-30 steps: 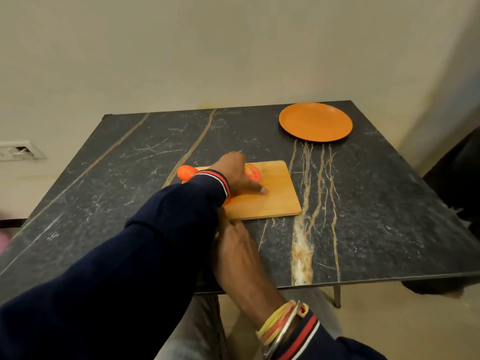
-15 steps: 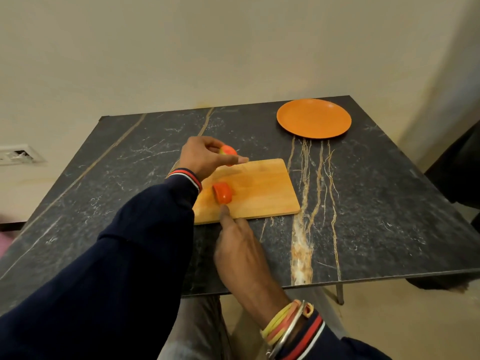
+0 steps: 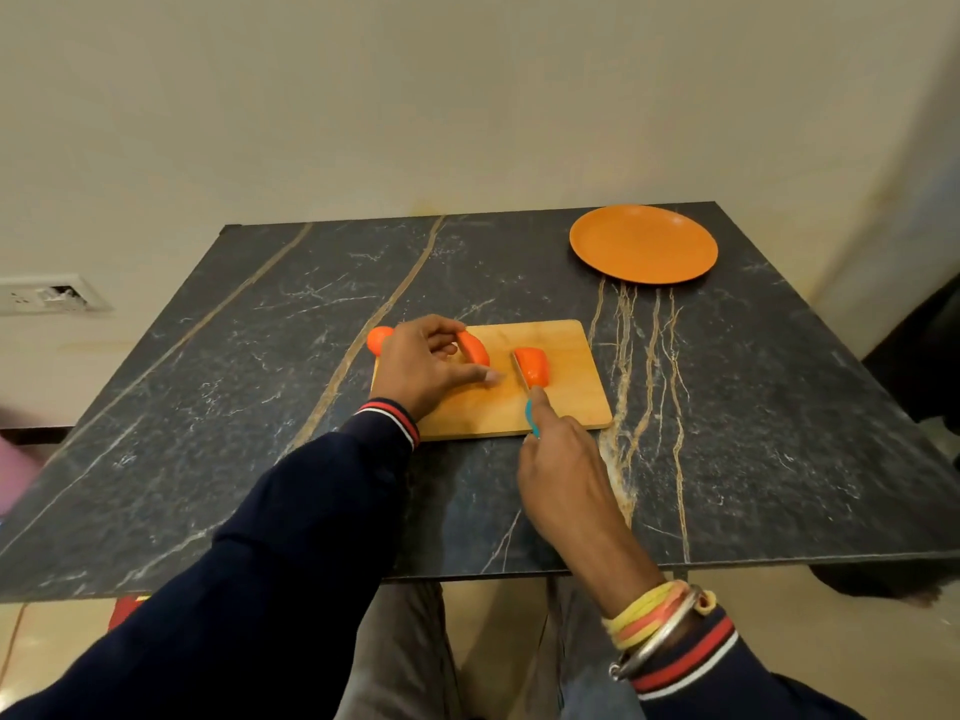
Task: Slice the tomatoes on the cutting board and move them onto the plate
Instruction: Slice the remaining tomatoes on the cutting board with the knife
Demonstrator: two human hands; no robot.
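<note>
Left grip (image 3: pixel 426 363) and right grip (image 3: pixel 563 470) are both holding, arms stretching forward.
The left is gripping a tomato half (image 3: pixel 474 348) with curled fingers, thumb reaching out below it; the right is clasping a knife (image 3: pixel 531 419), forefinger lying straight along its top.

One head-worn view looks forward and down, close over the table (image 3: pixel 727 433); wide-angled.

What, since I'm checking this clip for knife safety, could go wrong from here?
1. The knife in the right hand sits against a loose tomato piece on the cutting board. Nothing steadies it, so it may slide under the blade.
2. The left hand, pinching a second piece, has its thumb stretched toward the blade. A slip could nick it.
3. A tomato at the board's far left corner might roll off.
</note>
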